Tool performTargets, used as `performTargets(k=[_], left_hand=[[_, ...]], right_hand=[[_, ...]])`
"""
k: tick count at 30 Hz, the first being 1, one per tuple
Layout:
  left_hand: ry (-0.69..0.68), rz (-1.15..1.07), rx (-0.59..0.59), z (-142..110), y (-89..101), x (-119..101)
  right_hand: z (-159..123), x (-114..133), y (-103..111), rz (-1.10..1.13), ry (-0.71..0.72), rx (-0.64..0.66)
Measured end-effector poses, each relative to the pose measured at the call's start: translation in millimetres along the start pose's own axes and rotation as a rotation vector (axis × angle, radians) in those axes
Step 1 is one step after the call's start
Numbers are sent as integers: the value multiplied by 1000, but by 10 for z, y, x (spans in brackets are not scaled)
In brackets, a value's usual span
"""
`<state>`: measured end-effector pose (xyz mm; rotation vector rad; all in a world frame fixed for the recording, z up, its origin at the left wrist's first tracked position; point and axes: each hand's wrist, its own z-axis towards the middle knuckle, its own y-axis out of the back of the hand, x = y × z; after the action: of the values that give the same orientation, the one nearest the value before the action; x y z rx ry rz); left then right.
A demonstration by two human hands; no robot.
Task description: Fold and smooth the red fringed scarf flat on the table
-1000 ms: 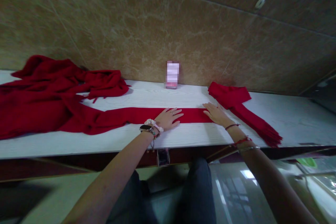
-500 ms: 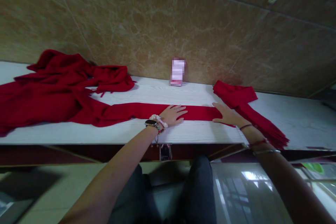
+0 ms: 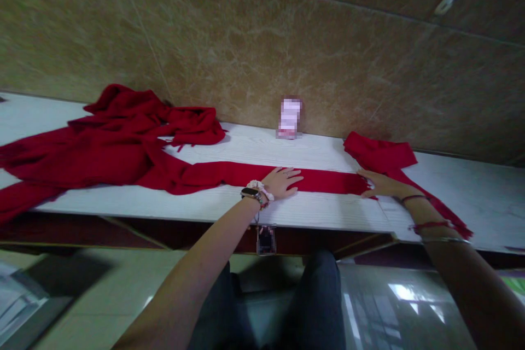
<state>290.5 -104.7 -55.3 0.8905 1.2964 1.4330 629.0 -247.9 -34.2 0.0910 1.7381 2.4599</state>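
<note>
A red scarf [image 3: 328, 181], folded into a long narrow strip, lies along the white tabletop. My left hand [image 3: 282, 182] rests flat on it with the fingers spread, a ring on one of them. At the strip's right end is my right hand [image 3: 380, 184], thumb and fingers apart, touching the short edge where some fringe shows. To the left the strip runs into loose, rumpled red cloth [image 3: 102, 161]. Beyond my right hand, another red scarf [image 3: 379, 153] lies folded over at an angle; my right hand and forearm partly cover it.
A phone with a lit, blurred screen [image 3: 289, 117] leans against the brown marbled wall [image 3: 246, 38] behind the white tabletop [image 3: 311, 210]. Another bunched red cloth [image 3: 197, 124] lies by the wall at left. A small dark pixelated item [image 3: 266, 239] hangs below the front edge.
My right hand has slid rightward along the strip to its end. My left hand stays at the same place on the scarf. The whole view has shifted slightly.
</note>
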Motion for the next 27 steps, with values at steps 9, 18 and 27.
performTargets(k=[9,18,27], left_hand=[[175,28,-74,-74,32,-44],[423,135,-53,-687,158,190],[291,178,-82,-573,232,312]], right_hand=[[308,1479,-259,121,122,102],[68,1554,-396,29,10,43],[118,1583,-417,253,166,-55]])
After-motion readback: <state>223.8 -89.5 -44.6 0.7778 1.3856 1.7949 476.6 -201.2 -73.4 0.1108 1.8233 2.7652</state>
